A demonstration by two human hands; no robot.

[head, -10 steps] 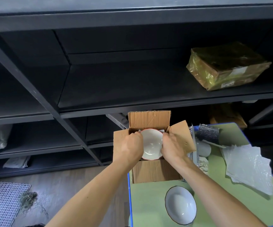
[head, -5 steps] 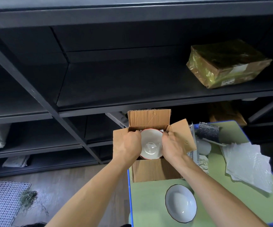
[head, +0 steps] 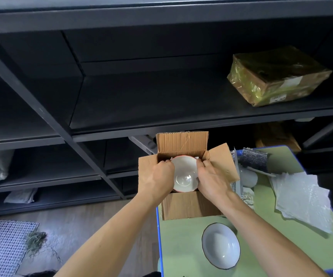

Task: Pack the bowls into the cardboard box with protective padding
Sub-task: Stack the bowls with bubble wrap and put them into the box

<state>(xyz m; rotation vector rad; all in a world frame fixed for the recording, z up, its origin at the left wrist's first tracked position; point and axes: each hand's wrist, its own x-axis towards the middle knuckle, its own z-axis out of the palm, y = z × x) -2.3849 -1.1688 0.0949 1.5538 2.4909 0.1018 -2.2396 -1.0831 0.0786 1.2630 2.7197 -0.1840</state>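
Bowl [head: 184, 173] inside cardboard box [head: 189, 206]

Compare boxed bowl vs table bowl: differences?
Rim: the boxed bowl has a reddish rim, the table bowl a dark one. Place: the boxed bowl sits in the cardboard box, the table bowl on the green table. Contact: left hand and right hand grip the boxed bowl; the table bowl is untouched. Both are white, upright.

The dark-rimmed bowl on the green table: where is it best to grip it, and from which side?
Probably pinch the rim of the dark-rimmed bowl at its left edge, coming from above: it sits upright, mouth up, with bare table there.
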